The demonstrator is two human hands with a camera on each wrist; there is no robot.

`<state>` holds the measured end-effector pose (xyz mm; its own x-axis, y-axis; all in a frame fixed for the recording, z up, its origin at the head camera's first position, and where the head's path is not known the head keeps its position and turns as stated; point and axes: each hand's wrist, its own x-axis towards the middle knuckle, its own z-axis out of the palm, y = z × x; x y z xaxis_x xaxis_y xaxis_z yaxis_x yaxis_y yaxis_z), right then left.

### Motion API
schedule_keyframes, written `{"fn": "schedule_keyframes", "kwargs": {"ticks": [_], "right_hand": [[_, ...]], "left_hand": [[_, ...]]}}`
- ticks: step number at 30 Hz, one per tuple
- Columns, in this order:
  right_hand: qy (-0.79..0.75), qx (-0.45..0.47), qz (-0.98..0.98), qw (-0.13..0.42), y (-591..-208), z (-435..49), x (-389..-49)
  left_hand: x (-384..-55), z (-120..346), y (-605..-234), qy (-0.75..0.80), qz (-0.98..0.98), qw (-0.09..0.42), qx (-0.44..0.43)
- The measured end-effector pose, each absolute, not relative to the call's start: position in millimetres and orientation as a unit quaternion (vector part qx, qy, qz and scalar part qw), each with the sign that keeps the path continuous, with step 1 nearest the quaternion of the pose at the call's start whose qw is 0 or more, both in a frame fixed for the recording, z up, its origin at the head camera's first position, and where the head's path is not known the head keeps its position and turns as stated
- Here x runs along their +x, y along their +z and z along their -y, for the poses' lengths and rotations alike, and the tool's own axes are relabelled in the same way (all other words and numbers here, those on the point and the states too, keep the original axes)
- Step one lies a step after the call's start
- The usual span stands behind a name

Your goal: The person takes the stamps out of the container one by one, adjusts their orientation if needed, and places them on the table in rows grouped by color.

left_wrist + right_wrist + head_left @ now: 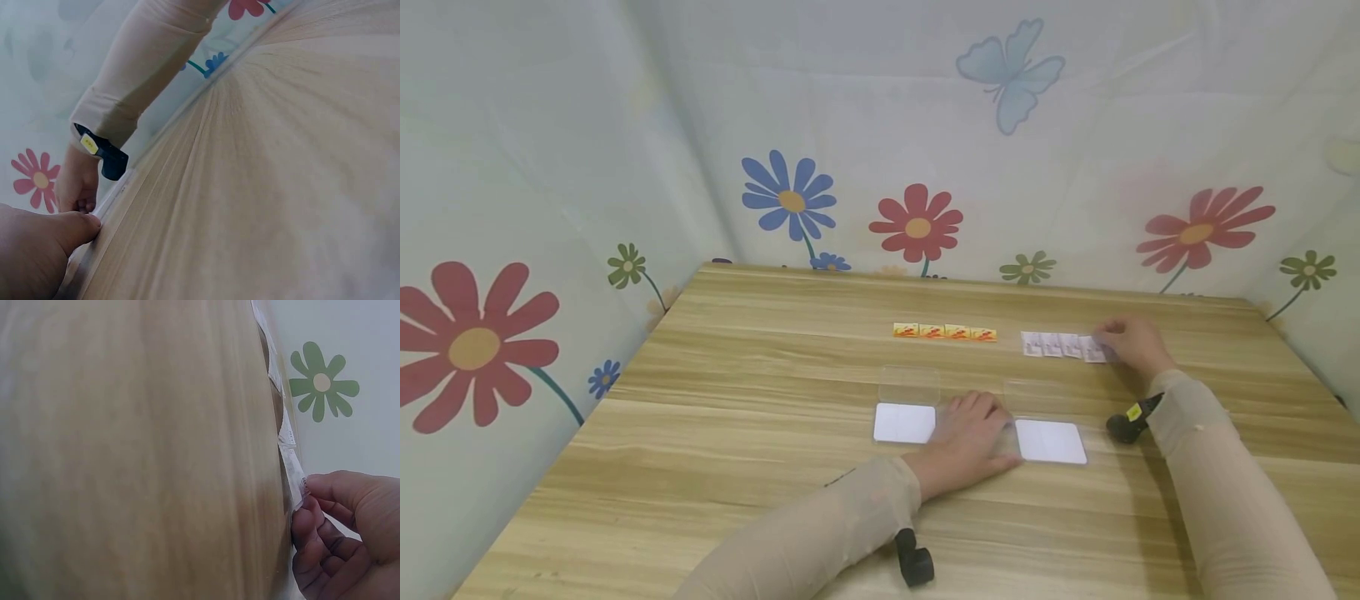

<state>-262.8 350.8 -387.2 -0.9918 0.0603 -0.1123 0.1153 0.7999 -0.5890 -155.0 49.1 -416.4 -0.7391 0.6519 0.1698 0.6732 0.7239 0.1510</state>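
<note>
My right hand (1135, 342) is at the right end of a row of small white printed packets (1051, 344). In the right wrist view its thumb and fingertips pinch the edge of the end packet (292, 478), which tilts up from the table. My left hand (968, 437) rests on the wood between two flat clear cases, fingers spread loosely forward. The left case (905, 423) and the right case (1051, 441) each hold a white card-like sheet, with their clear lids folded back away from me. The left hand's thumb reaches the right case's near corner.
A row of several yellow-orange packets (945, 332) lies left of the white ones, behind the cases. The wood-grain table (700, 467) meets a flower-print cloth (850, 100) at the back and sides. Both wrists carry black cameras.
</note>
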Motion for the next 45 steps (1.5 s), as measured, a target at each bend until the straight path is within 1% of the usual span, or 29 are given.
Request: {"fn": "schedule_keyframes", "kwargs": {"ticks": [13,23,30,35,42,45], "right_hand": [[-0.311,0.034,-0.949,0.027,-388.4,-354.0,-261.6],[-0.317,0.047,-0.946,0.037,-384.0,-355.1,-258.0],[-0.336,0.049,-0.939,0.055,-380.5,-355.2,-252.7],[-0.339,0.041,-0.939,0.045,-378.9,-353.5,-249.9],[-0.321,0.014,-0.947,0.015,-379.3,-353.8,-246.7],[-0.333,0.029,-0.942,0.026,-378.6,-352.8,-243.4]], "left_hand": [[-155.5,-48.9,-417.3,-0.104,0.925,0.056,-0.360],[-154.5,-49.8,-415.5,-0.108,0.926,0.053,-0.357],[-155.0,-49.4,-417.2,-0.112,0.927,0.053,-0.355],[-156.5,-48.6,-417.9,-0.119,0.928,0.045,-0.352],[-155.3,-48.3,-415.5,-0.119,0.928,0.037,-0.351],[-154.7,-48.9,-415.1,-0.121,0.928,0.036,-0.352]]}}
